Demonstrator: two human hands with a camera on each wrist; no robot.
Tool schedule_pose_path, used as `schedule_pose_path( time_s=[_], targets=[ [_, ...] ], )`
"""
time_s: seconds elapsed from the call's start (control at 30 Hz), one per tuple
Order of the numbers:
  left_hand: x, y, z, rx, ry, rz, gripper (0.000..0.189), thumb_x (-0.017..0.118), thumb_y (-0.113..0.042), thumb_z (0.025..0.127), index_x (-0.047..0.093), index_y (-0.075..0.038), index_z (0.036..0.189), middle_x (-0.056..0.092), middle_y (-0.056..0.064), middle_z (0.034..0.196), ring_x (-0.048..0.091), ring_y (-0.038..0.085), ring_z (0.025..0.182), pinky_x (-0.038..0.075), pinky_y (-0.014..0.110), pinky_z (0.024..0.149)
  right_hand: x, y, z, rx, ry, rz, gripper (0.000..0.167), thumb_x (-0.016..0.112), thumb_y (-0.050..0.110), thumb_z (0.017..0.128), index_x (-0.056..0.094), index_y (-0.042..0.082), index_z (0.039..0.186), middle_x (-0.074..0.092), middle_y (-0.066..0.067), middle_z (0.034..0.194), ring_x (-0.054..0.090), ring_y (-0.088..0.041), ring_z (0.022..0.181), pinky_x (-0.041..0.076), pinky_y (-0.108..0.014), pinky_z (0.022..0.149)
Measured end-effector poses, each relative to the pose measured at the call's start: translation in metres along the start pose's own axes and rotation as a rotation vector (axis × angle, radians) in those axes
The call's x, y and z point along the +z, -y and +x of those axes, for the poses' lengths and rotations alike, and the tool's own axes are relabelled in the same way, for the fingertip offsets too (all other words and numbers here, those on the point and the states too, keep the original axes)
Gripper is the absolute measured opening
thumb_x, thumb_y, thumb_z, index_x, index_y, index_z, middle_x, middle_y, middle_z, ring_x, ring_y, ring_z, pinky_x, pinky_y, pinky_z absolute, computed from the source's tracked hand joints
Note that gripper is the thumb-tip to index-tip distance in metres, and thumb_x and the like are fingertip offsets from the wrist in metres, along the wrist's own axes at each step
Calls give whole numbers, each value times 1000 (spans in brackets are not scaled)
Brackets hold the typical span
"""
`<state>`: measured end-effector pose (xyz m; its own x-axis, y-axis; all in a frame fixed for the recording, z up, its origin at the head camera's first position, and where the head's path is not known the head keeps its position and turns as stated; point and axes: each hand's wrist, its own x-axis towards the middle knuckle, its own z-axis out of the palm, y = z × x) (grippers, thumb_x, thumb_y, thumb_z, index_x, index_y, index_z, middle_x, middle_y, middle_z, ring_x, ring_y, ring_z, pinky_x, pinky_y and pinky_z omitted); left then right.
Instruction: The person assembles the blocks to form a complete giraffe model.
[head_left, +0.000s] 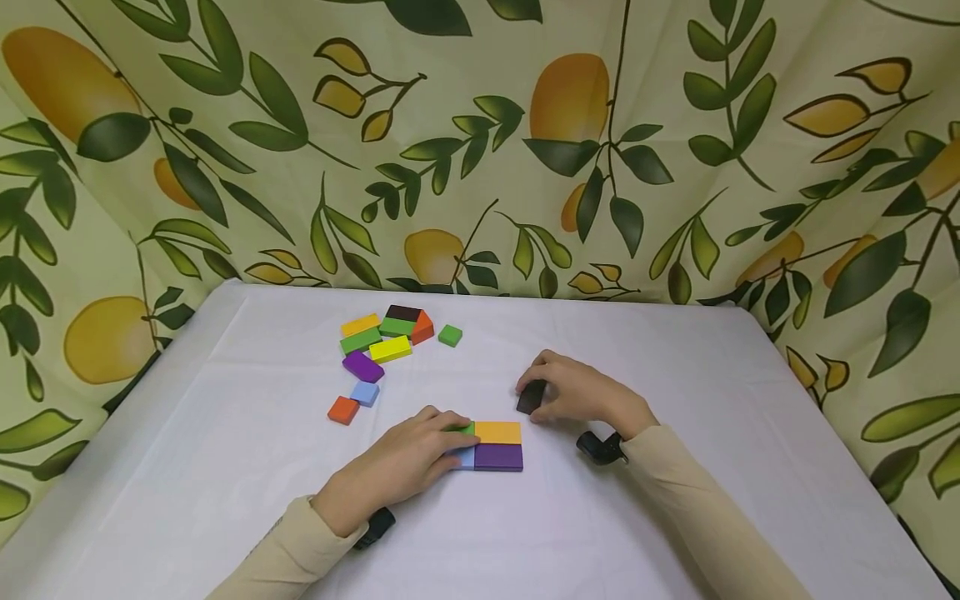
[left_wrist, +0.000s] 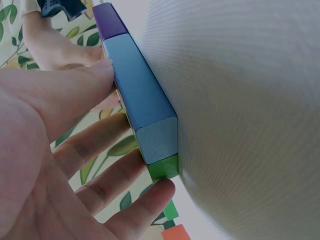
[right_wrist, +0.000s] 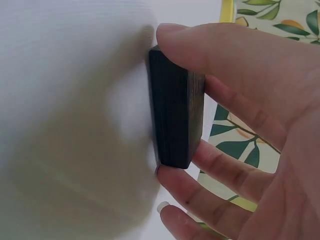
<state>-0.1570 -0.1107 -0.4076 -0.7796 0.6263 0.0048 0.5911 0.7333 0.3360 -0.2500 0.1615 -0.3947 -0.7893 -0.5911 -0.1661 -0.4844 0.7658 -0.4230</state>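
Pinching: right grip (head_left: 577, 390), grasping black block (head_left: 532, 397)
Touching: left grip (head_left: 397, 462), released, blue block (left_wrist: 142, 80), green block (left_wrist: 164, 167)
Beside blue: purple block (head_left: 498, 457)

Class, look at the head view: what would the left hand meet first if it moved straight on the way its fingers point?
The left hand would probably meet the nearer orange block first, directly ahead; whether it would push that or slide over its top is unclear.

The black block (right_wrist: 169, 107) and light-blue block (left_wrist: 140, 82) are looking smooth and low in sheen. The white tablecloth (head_left: 562, 533) is showing a fine, matt weave; the printed backdrop (head_left: 480, 179) is looking like lightly creased cloth.
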Motion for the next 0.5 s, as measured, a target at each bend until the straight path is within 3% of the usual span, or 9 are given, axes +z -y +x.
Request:
schedule_pose_path(
  time_s=[0.5],
  targets=[
    [-1,0,1,2,-1,5,33,67,-22,95,69,-19,127,61,0,134,55,19,117,52,37,97,10,-2,-20,-2,-57,20,40,83,27,80,70,22,117,59,-3,121,57,-22,112,48,-45,101]
  ],
)
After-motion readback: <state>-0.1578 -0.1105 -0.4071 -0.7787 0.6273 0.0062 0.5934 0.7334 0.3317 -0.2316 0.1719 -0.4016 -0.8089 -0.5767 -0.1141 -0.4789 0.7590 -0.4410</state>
